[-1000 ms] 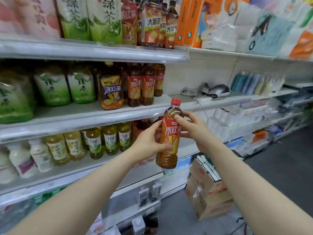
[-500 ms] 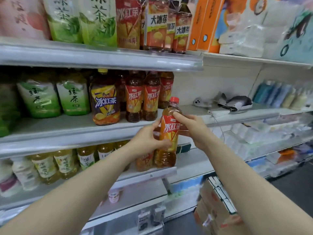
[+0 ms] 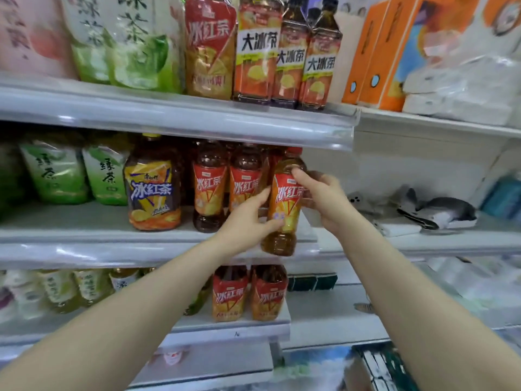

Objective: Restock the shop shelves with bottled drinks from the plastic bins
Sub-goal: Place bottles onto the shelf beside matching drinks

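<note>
I hold an iced tea bottle (image 3: 284, 204) with a red cap and red-orange label at the front edge of the middle shelf (image 3: 84, 244). My left hand (image 3: 248, 218) grips its lower left side. My right hand (image 3: 321, 198) grips its upper right side near the shoulder. The bottle is upright, its base just in front of the shelf lip, next to two matching bottles (image 3: 225, 187) standing on that shelf. No plastic bin shows in the head view.
A large iced tea jug (image 3: 153, 187) and green tea packs (image 3: 79, 170) fill the middle shelf's left. Bare shelf lies right of the held bottle, then a dark device (image 3: 439, 210). Bottles (image 3: 290, 52) stand above, two more iced teas (image 3: 248, 294) below.
Both hands have lifted the bottle from in front of the lower shelf up to the middle shelf, beside the matching bottles. The camera has come closer to the shelves.
</note>
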A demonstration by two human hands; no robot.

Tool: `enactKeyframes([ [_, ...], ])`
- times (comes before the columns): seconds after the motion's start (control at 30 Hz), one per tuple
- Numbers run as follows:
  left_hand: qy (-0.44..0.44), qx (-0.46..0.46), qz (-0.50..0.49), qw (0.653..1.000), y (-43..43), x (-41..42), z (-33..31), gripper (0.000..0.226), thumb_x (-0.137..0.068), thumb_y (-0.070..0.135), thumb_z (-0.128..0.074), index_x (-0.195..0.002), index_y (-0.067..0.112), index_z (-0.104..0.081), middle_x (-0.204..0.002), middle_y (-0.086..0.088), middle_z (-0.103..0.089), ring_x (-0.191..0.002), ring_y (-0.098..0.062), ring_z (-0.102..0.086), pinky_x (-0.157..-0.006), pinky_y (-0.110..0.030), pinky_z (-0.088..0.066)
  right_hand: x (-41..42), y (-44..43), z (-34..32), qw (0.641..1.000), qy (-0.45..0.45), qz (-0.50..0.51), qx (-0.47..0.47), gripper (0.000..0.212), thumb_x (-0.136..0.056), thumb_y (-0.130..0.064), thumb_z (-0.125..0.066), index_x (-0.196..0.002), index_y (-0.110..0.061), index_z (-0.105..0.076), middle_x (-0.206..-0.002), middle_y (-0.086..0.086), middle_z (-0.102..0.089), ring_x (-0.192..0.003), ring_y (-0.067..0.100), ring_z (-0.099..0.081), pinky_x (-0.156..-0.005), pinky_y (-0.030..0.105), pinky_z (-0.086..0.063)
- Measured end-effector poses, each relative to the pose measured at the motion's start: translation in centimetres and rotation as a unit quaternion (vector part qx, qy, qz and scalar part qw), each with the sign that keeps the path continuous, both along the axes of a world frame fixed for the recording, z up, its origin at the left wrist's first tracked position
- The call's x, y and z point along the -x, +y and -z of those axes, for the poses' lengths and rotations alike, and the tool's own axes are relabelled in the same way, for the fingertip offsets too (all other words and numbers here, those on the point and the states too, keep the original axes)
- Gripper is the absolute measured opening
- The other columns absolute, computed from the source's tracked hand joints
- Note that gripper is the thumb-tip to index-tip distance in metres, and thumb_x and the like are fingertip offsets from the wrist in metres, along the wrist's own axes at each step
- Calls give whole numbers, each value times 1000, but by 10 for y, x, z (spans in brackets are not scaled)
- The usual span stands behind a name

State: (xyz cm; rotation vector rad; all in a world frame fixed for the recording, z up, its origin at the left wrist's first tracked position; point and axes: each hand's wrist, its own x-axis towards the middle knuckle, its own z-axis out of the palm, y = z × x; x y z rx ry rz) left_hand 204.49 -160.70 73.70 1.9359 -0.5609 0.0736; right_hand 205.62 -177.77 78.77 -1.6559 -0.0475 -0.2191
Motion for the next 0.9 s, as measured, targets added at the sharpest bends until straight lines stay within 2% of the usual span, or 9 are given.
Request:
enactKeyframes([
  [0.1,-12,-6,-12,1000,-5,-3,1,78,-91,13,-68,-155,23,-23,-142,4,-51,-124,-3,-50,-106,-27,-45,-12,-3,-4,1000,-17,7,-19,29,-95,-26,-68,-116,-8,-59,-97,2,-72,-74,6,-72,-59,17,-55],
  [0.2,-40,-53,-26,997,-8,-5,5,87,-88,26,-69,-156,29,-15,-147,3,-44,-131,-9,-46,-111,-40,-42,-23,-5,-4,999,-26,5,-36,29,-95,-25,-68,-118,-12,-57,-101,1,-71,-81,6,-71,-62,16,-55],
  [0.27,-49,-74,-35,995,-9,-6,6,88,-89,29,-68,-157,29,-13,-149,0,-42,-134,-13,-44,-111,-43,-41,-28,-6,-5,998,-38,1,-41,31,-95,-26,-68,-121,-13,-58,-102,-2,-71,-86,6,-70,-65,17,-56],
  [0.43,-50,-95,-38,993,-11,-10,8,84,-92,23,-65,-157,24,-12,-153,-2,-37,-138,-14,-39,-115,-39,-37,-42,-4,-4,997,-67,-2,-34,36,-92,-29,-73,-124,-17,-63,-112,-3,-73,-98,12,-71,-81,31,-58],
  [0.57,-38,-114,-43,992,-12,-13,20,90,-91,25,-66,-158,22,-5,-159,-2,-28,-144,-18,-32,-116,-42,-35,-44,-1,6,998,-61,-25,-13,24,-94,-26,-70,-117,-21,-63,-100,-8,-74,-79,5,-72,-79,42,-59],
  [0.63,-44,-120,-48,991,-14,-14,25,92,-91,21,-66,-157,20,-3,-159,-2,-26,-145,-17,-29,-117,-35,-33,-43,-1,9,997,-60,-36,-17,22,-94,-26,-70,-115,-24,-62,-101,-9,-74,-81,6,-72,-82,45,-59],
  [0.7,-51,-120,-50,990,-15,-14,29,91,-92,20,-65,-157,20,-1,-160,0,-23,-145,-15,-27,-114,-27,-33,-42,-1,11,997,-59,-39,-38,24,-93,-26,-71,-114,-27,-61,-101,-10,-73,-84,6,-72,-82,42,-59],
  [0.77,-62,-121,-47,990,-15,-14,31,91,-93,20,-65,-157,21,1,-161,2,-19,-146,-13,-24,-115,-29,-33,-40,-1,13,996,-55,-43,-50,29,-91,-27,-73,-116,-28,-59,-103,-10,-72,-87,6,-71,-83,39,-59],
  [0.9,-56,-108,-32,992,-15,-13,37,94,-93,22,-64,-157,24,5,-164,6,-12,-147,-10,-21,-119,-38,-30,-38,-6,18,996,-27,-62,-58,23,-89,-26,-76,-109,-25,-63,-99,-5,-75,-96,17,-71,-101,56,-49],
])
